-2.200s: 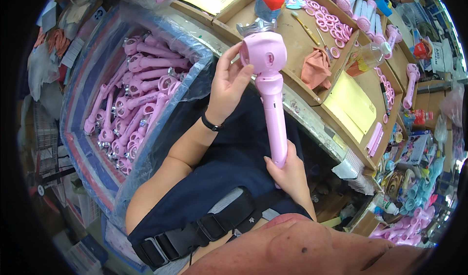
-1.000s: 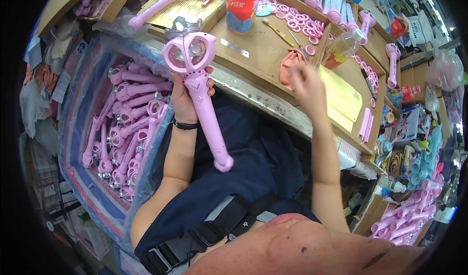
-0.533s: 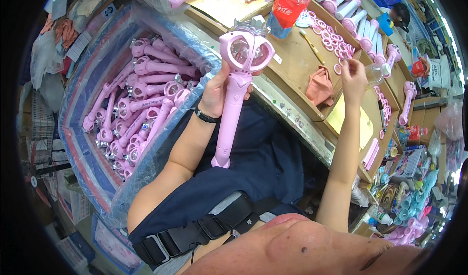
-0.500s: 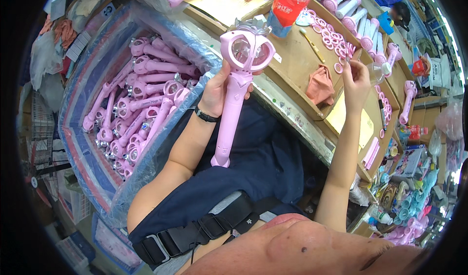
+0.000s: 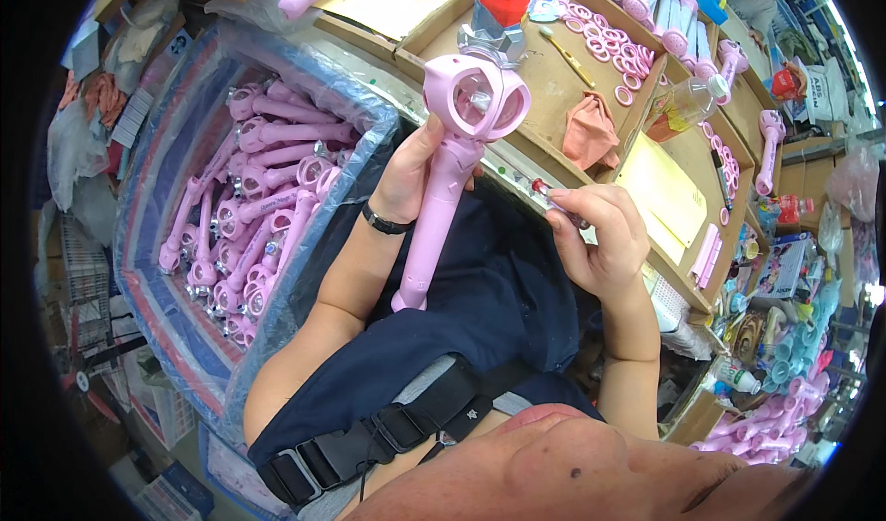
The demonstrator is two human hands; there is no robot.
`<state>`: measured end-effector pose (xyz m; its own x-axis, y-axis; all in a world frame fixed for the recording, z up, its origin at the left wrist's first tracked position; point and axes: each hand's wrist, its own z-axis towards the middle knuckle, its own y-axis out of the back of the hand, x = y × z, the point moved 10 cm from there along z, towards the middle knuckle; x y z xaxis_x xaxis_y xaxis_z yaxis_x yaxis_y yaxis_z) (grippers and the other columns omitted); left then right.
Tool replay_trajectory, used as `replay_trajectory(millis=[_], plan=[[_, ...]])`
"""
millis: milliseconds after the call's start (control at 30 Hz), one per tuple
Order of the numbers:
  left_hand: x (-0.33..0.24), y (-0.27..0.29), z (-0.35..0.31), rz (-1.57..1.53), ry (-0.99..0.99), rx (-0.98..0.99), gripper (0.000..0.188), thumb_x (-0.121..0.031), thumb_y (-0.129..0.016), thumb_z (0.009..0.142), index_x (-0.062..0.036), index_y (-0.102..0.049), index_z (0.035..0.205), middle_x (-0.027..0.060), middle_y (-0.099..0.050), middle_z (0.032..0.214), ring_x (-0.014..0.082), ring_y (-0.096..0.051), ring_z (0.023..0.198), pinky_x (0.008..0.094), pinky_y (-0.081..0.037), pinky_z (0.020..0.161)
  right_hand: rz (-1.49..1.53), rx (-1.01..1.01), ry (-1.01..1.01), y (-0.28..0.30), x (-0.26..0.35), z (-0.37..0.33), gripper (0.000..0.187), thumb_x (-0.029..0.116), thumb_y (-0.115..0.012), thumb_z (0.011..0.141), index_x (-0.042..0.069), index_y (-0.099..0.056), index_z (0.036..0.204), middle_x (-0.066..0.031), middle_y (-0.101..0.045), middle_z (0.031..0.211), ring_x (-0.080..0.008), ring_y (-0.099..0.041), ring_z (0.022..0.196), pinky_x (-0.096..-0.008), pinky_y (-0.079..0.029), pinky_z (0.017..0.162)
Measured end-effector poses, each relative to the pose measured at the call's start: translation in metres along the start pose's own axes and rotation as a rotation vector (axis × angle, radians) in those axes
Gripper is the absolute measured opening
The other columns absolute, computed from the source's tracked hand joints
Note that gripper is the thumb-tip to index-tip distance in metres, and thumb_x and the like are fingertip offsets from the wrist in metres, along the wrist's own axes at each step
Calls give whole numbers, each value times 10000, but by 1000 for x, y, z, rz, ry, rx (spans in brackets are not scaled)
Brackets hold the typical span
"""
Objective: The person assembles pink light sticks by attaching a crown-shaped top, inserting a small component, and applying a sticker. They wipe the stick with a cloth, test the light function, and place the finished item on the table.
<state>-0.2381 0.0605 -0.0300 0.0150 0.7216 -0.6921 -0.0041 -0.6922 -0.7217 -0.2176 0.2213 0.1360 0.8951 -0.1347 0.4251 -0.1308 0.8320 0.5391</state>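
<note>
While the right hand (image 5: 602, 237) comes in from its side, thumb and forefinger are pinching a slim tool (image 5: 572, 216), other fingers curled behind; a small red piece (image 5: 539, 186) shows at its tip, too small to identify; it's apart from the pink wand (image 5: 437, 212), which the left hand (image 5: 413, 172) holds, thumb along the near side, fingers wrapped round the neck; crown up, wand leaning, lower end over the dark apron (image 5: 503, 276), contact hard to tell; for good work here, I'd judge, keep that neck grip firm, windows uncovered; pinch lightly, approach slowly, tip in plain sight, clear of the tray's edge; beyond lie the cardboard tray (image 5: 543, 98), pink rings (image 5: 609, 46) and a peach cloth (image 5: 591, 133); off left, a lined tub (image 5: 367, 138) of piled wands (image 5: 249, 207).
</note>
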Motion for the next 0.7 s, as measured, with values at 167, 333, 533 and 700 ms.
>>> replay_trajectory(millis=[167, 333, 533, 700], plan=[[-1, -3, -5, 127, -7, -4, 486, -482, -473, 934, -28, -508, 1101, 90, -611, 905, 153, -622, 752, 260, -519, 613, 2, 18, -40, -8, -8, -8, 287, 5, -745, 717, 5, -606, 968, -95, -633, 831, -219, -592, 642, -297, -485, 549], [-8, 5, -10, 205, -19, -97, 474, -437, -488, 939, -22, -465, 1166, 110, -606, 929, 176, -628, 751, 262, -520, 614, -54, -21, -54, -12, -12, -17, 271, 22, -736, 740, 1, -601, 974, -105, -631, 811, -237, -608, 662, -309, -494, 561], [-7, 4, -13, 301, -9, -122, 469, -400, -521, 936, -30, -434, 1211, 84, -599, 937, 143, -619, 750, 243, -512, 615, -109, -38, -282, -16, -36, -45, 260, 86, -735, 771, -8, -584, 959, -126, -636, 802, -261, -615, 647, -320, -496, 556], [-7, 4, -16, 382, -40, -135, 461, -349, -532, 943, -29, -411, 1252, 68, -587, 943, 122, -605, 757, 231, -498, 605, -165, -34, -332, -21, -45, -68, 252, 140, -710, 813, -3, -567, 964, -129, -641, 798, -263, -617, 621, -328, -492, 546]])
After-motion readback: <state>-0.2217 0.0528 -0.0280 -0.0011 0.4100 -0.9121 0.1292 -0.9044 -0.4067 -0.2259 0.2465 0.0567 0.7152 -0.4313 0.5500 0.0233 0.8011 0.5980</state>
